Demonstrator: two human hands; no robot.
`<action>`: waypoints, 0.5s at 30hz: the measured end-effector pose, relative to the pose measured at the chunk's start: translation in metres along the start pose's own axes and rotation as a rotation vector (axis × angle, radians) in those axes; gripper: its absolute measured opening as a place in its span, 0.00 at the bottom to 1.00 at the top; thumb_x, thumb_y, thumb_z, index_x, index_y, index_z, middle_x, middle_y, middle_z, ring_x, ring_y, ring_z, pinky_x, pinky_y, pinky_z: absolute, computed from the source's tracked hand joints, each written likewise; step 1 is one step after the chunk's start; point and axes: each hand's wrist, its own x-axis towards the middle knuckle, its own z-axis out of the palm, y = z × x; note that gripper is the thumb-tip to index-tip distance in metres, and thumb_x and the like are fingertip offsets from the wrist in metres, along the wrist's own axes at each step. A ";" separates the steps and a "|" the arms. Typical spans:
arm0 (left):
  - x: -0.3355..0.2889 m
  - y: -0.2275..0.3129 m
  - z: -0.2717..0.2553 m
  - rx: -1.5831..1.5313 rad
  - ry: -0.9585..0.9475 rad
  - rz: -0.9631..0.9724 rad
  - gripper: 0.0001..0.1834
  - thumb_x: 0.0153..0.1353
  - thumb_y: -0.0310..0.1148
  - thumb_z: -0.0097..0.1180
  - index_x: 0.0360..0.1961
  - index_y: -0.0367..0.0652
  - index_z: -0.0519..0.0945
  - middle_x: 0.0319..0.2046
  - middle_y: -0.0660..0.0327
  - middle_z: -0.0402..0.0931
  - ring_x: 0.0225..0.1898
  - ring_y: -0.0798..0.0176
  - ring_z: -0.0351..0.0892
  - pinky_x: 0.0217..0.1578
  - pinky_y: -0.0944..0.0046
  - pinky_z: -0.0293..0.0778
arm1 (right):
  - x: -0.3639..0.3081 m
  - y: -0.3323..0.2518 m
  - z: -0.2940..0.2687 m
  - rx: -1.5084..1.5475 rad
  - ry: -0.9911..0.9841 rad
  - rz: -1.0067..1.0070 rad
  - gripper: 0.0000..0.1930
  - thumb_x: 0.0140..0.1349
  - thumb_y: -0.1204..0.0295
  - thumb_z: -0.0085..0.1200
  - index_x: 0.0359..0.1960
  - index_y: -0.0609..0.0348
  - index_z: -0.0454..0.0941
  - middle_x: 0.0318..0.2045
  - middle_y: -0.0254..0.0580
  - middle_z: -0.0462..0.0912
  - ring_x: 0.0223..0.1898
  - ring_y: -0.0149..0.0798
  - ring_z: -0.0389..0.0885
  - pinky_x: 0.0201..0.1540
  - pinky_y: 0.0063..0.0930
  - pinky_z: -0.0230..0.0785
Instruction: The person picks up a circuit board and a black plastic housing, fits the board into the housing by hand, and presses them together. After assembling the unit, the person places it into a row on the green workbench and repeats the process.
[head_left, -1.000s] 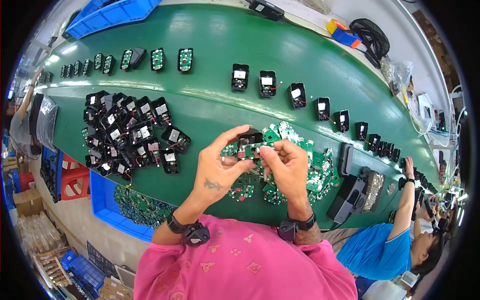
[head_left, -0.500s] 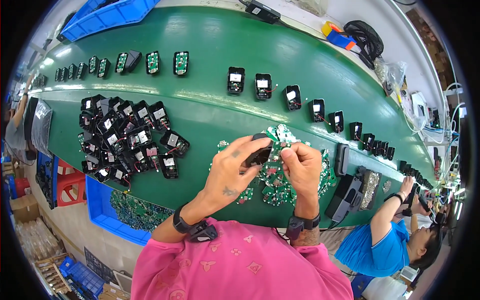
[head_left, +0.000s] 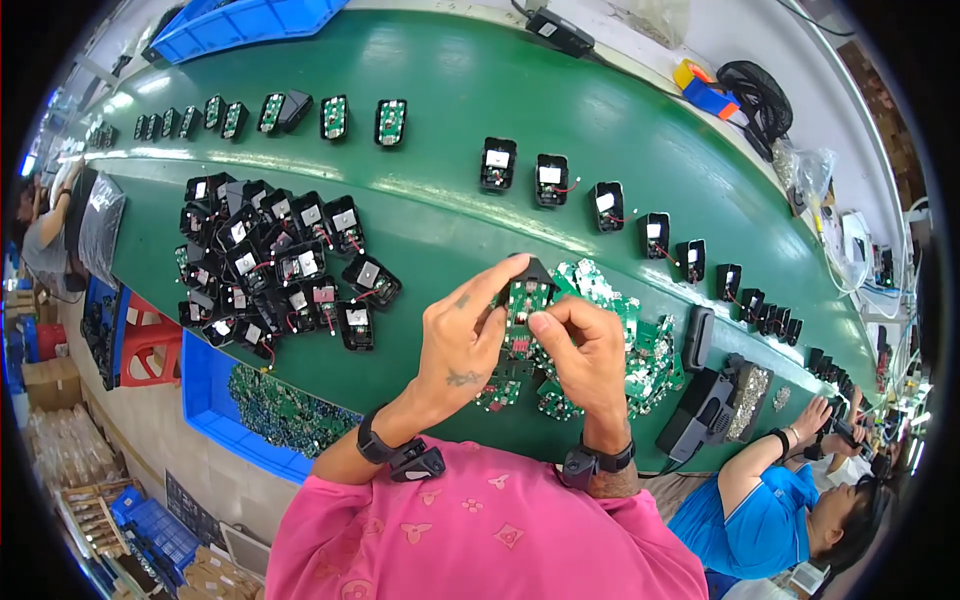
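My left hand (head_left: 458,335) is closed around a small black plastic housing (head_left: 538,269), held over the workbench. A green circuit board (head_left: 524,296) lies lengthwise along the housing's open side. The thumb and fingers of my right hand (head_left: 588,352) grip the board's right edge, the thumb on its face. Whether the board sits fully inside the housing is hidden by my fingers. Beneath and beside my hands spreads a heap of loose circuit boards (head_left: 652,362).
Black housings with wires form a pile (head_left: 272,262) on the left. Behind runs a row of housings, some with a board (head_left: 391,122), others showing a white label (head_left: 498,163). A blue bin of boards (head_left: 208,395) is at lower left. A co-worker (head_left: 750,515) sits at right.
The circuit board has moved from beside the housing onto its open side, and both have turned upright in my hands. The bench scene has shifted slightly rightward in view.
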 end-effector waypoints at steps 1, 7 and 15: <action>0.003 0.002 -0.003 -0.059 -0.058 -0.068 0.31 0.55 0.11 0.48 0.61 0.41 0.77 0.49 0.54 0.81 0.30 0.76 0.78 0.26 0.72 0.73 | 0.001 -0.001 0.002 -0.035 0.035 -0.036 0.11 0.65 0.72 0.61 0.25 0.64 0.79 0.18 0.26 0.74 0.20 0.18 0.64 0.21 0.19 0.52; 0.009 -0.001 -0.011 -0.556 -0.207 -0.291 0.25 0.64 0.16 0.49 0.63 0.37 0.72 0.51 0.52 0.79 0.39 0.67 0.84 0.39 0.68 0.84 | 0.012 0.001 0.003 -0.121 0.084 -0.035 0.11 0.62 0.72 0.63 0.24 0.65 0.78 0.17 0.31 0.74 0.18 0.22 0.64 0.20 0.22 0.54; 0.012 -0.007 0.010 -0.479 -0.145 -0.358 0.15 0.70 0.27 0.52 0.56 0.35 0.74 0.45 0.52 0.80 0.34 0.66 0.85 0.26 0.68 0.86 | 0.004 -0.006 0.014 -0.226 0.186 -0.004 0.16 0.68 0.69 0.55 0.54 0.64 0.75 0.29 0.48 0.82 0.25 0.39 0.81 0.30 0.33 0.74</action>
